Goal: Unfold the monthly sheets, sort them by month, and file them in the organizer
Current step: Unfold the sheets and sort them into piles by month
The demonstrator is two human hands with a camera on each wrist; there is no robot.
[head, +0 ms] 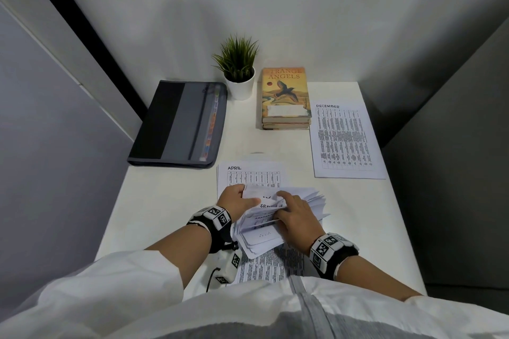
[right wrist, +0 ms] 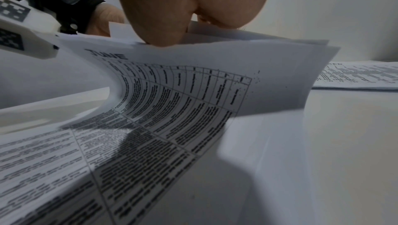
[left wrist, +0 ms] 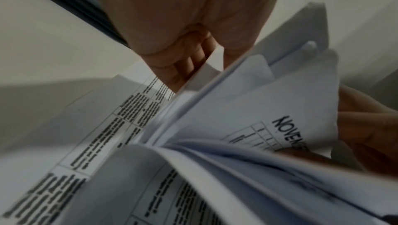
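Observation:
A fanned bundle of folded monthly sheets [head: 278,217] lies near the table's front, on top of flat sheets. My left hand [head: 237,199] grips its left edge, thumb over the top fold. My right hand [head: 296,216] curls over the bundle from the right, fingers tucked between folds. In the left wrist view a NOVEMBER sheet [left wrist: 286,114] shows among the folds. The right wrist view shows a JUNE sheet [right wrist: 183,89] bending up from the table under my palm. An APRIL sheet [head: 253,173] lies flat behind the hands. A DECEMBER sheet [head: 344,140] lies flat at the right. The grey organizer [head: 179,124] lies closed at the back left.
A potted plant [head: 239,74] stands at the back centre. Beside it a stack of books [head: 286,99] lies next to the DECEMBER sheet. Grey walls close in on the white table [head: 154,201] from left, right and behind.

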